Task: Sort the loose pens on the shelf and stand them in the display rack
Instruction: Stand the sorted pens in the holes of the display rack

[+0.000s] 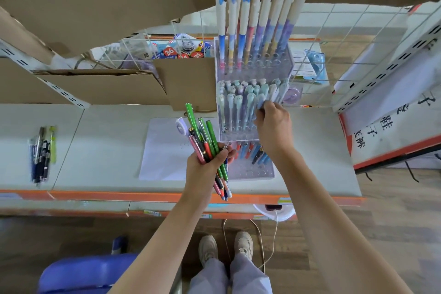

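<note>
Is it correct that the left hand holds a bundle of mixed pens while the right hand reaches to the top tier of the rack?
Not quite. The head view shows the left hand gripping the bundle of mixed pens, but the right hand reaches the middle tier of the display rack.

Stationery shop: stocked pen display rack (253, 112), shelving (95, 150)

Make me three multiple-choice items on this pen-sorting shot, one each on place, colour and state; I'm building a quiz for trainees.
1. Where does the dark pen pile lie?
A. far left of the shelf
B. inside the display rack
C. on the floor

2. What colour is the shelf's front edge?
A. blue
B. orange
C. black

3. What is the left hand doing?
A. resting flat
B. hanging idle
C. gripping a pen bundle

Key: 1 A, the pile sits far left of the white sheet; 2 B, an orange strip runs along it; 3 C, fingers curl round many pens.
</note>
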